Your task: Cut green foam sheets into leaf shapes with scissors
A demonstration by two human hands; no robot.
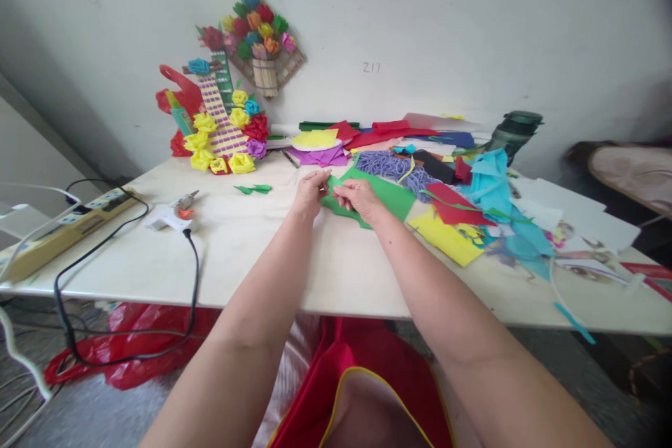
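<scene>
My left hand and my right hand are close together above the middle of the table, both with fingers pinched. Between their fingertips is a small green paper piece; its outline partly blends with the green sheet lying under and beside my right hand. To the left of my left hand, a few folded green paper leaves lie on the table. Purple yarn is heaped just beyond my right hand.
A glue gun and a power strip with cables are at the left. Paper flowers stand at the back left. Coloured paper scraps spread over the right side, with a dark bottle behind. The table's front edge is near my body.
</scene>
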